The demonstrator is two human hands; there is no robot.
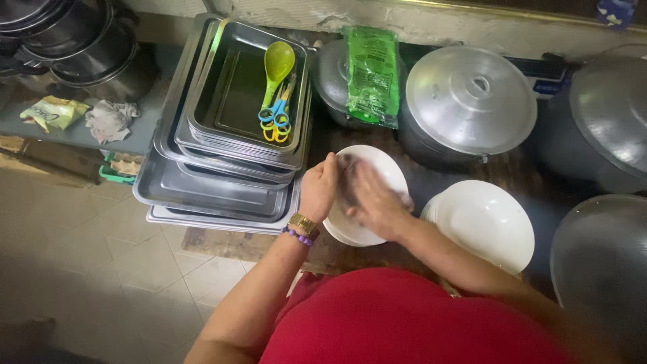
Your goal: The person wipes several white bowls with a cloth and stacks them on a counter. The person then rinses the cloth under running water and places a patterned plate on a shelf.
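Two bare hands are in view, a left hand (319, 189) and a right hand (375, 202). Two white round bowls show: one bowl (377, 168) under the hands, a second (485, 222) beside it. One stack of rectangular steel trays (216, 195) holds at least five trays; the exact count cannot be told. In the top tray lie one green plastic ladle (278, 64) and two pairs of scissors, blue-handled (273, 113) and yellow-handled (276, 131). There is one green plastic packet (371, 74). Three round aluminium lids are seen, the clearest (470, 101) in the middle.
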